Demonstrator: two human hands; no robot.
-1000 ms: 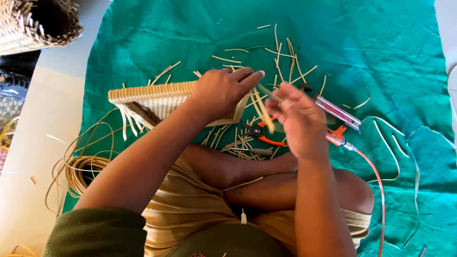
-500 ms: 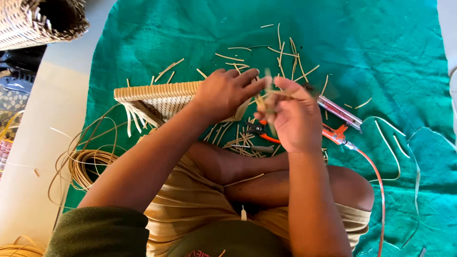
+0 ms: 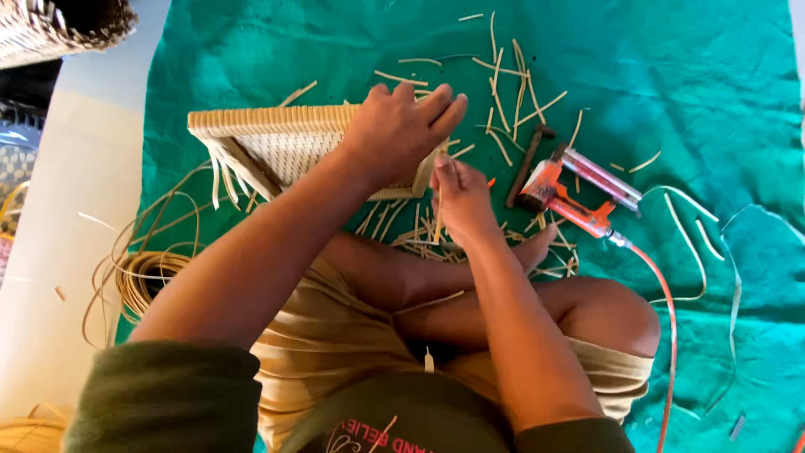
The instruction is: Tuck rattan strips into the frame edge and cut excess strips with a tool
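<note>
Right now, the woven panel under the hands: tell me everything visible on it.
The woven panel is a flat, pale tan piece of tightly woven cane on a frame, with a darker wooden strip at its lower left. It lies tilted on the green cloth. Loose strand ends hang from its left edge. The left hand rests across its right end, covering it; the right hand works strands at its lower right corner. Cut cane scraps lie around it.
</note>
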